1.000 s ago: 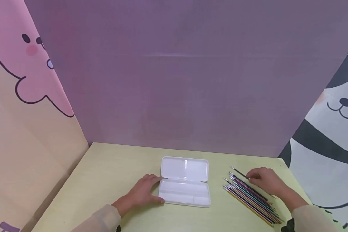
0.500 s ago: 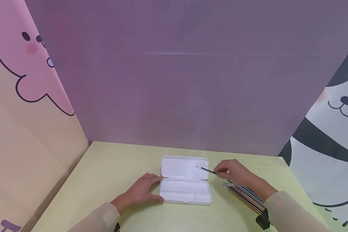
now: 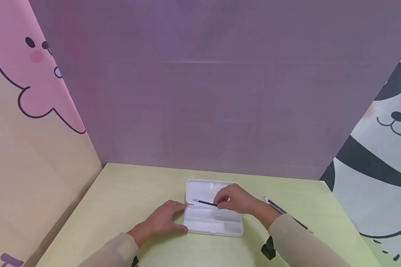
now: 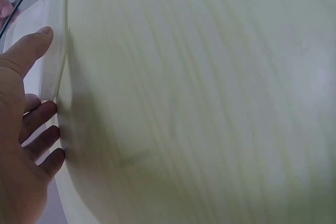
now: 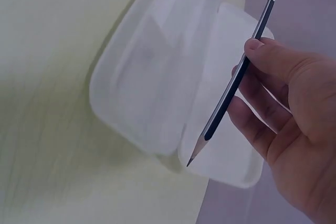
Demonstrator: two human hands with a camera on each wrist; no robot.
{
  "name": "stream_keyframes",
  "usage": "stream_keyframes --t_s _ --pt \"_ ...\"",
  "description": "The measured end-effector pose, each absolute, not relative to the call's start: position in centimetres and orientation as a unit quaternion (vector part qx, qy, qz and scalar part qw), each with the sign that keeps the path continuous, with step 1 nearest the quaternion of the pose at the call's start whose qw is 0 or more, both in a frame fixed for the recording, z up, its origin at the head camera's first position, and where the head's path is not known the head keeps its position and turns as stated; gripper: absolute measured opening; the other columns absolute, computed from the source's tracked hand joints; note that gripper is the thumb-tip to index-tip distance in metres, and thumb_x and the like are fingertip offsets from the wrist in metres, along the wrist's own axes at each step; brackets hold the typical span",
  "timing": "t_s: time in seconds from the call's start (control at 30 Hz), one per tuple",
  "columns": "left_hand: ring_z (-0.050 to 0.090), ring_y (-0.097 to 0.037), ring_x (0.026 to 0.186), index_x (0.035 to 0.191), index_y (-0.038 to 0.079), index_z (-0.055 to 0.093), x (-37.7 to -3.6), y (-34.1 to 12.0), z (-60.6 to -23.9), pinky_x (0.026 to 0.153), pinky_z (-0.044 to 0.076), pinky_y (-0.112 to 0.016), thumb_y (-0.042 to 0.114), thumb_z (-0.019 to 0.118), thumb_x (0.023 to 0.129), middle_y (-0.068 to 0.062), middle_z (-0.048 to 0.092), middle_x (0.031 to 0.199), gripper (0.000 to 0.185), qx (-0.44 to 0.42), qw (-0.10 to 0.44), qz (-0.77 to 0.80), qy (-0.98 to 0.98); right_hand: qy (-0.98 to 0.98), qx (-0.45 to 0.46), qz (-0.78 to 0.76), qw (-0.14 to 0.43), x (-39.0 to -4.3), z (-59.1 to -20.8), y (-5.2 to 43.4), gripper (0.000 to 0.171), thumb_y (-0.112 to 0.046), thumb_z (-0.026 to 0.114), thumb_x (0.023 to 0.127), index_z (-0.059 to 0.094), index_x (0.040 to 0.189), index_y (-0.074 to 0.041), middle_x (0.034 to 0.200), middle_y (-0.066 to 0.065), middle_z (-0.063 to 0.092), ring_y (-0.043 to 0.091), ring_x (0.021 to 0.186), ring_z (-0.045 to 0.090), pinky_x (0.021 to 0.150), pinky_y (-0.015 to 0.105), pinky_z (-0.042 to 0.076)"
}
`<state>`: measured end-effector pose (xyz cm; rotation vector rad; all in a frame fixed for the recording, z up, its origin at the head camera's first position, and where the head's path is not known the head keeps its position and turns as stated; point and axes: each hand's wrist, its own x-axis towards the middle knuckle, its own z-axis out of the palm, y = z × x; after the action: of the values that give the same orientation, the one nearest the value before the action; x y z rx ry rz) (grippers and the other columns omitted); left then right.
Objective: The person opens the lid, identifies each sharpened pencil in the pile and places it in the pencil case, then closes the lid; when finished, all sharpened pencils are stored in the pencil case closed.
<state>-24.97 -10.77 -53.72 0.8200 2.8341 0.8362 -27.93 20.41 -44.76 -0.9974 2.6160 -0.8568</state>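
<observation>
A white plastic pencil case (image 3: 205, 226) lies opened flat on the table, its lid (image 3: 198, 191) folded back. My left hand (image 3: 163, 218) rests against the case's left end, thumb at the front corner and fingers near the hinge. The left wrist view shows its fingertips (image 4: 44, 114) along the edge. Between thumb and fingers, my right hand (image 3: 234, 199) pinches a dark pencil (image 5: 229, 93) with a silvery stripe above the case. The pencil's sharpened tip points right and its eraser end left in the head view. Inside the case, nothing shows.
Several more pencils (image 3: 274, 206) lie on the table (image 3: 147, 181) to the right, partly hidden under my right forearm and sleeve (image 3: 300, 237). A purple panel (image 3: 204, 111) stands along the far edge, with cartoon-printed panels at both sides.
My right hand picked a pencil off the right of the pile and carried it left to above the case. My left hand stays at the case's left end.
</observation>
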Motion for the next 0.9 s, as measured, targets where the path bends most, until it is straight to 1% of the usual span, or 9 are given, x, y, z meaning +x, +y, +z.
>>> stream_keyframes --t_s 0.2,0.33,0.47,0.67,0.77,0.9 --pt "0.053 -0.026 0.134 0.148 0.011 0.056 -25.1 -10.7 -53.9 0.116 0.043 -0.047 0.054 0.084 0.077 -0.004 0.062 0.142 0.087 0.263 0.038 0.273 0.925 0.889 -0.338 -0.28 0.133 -28.4 -46.3 18.7 0.011 -0.009 0.077 0.091 0.08 0.098 -0.016 0.089 -0.008 0.075 0.004 0.08 0.064 0.074 0.023 0.056" --pt "0.052 -0.026 0.135 0.149 0.012 0.055 -25.1 -10.7 -53.8 0.116 0.042 -0.047 0.053 0.084 0.078 -0.005 0.061 0.144 0.087 0.258 0.04 0.276 0.925 0.895 -0.326 -0.265 0.147 -28.6 -47.4 18.2 0.014 -0.006 0.077 0.09 0.08 0.097 -0.018 0.086 -0.011 0.074 0.004 0.078 0.061 0.075 0.023 0.055" --pt "0.051 -0.027 0.136 0.149 0.012 0.054 -25.1 -10.6 -53.8 0.117 0.042 -0.048 0.053 0.084 0.078 -0.006 0.06 0.145 0.088 0.255 0.046 0.271 0.927 0.898 -0.334 -0.248 0.142 -28.5 -48.5 18.1 0.015 -0.004 0.079 0.087 0.08 0.094 -0.017 0.085 -0.01 0.074 0.002 0.078 0.06 0.076 0.024 0.055" --pt "0.053 -0.026 0.134 0.148 0.01 0.056 -25.1 -10.5 -53.6 0.116 0.043 -0.047 0.051 0.085 0.077 -0.006 0.061 0.144 0.086 0.255 0.047 0.269 0.928 0.903 -0.34 -0.225 0.133 -28.1 -49.3 17.8 0.013 -0.004 0.079 0.087 0.081 0.093 -0.016 0.085 -0.011 0.074 0.001 0.077 0.06 0.075 0.023 0.055" --pt "0.053 -0.026 0.134 0.147 0.01 0.056 -25.1 -10.5 -53.4 0.116 0.044 -0.046 0.051 0.085 0.077 -0.006 0.061 0.144 0.086 0.257 0.047 0.267 0.928 0.908 -0.338 -0.214 0.128 -27.9 -49.4 17.6 0.014 -0.003 0.079 0.086 0.082 0.092 -0.016 0.084 -0.008 0.075 0.001 0.077 0.06 0.074 0.023 0.055" --pt "0.052 -0.027 0.135 0.147 0.009 0.056 -25.1 -10.5 -53.4 0.116 0.043 -0.046 0.05 0.086 0.077 -0.006 0.061 0.144 0.087 0.256 0.048 0.266 0.928 0.914 -0.331 -0.197 0.126 -27.7 -49.4 17.3 0.014 -0.004 0.08 0.087 0.082 0.093 -0.017 0.088 -0.005 0.076 0.001 0.079 0.06 0.076 0.024 0.056"
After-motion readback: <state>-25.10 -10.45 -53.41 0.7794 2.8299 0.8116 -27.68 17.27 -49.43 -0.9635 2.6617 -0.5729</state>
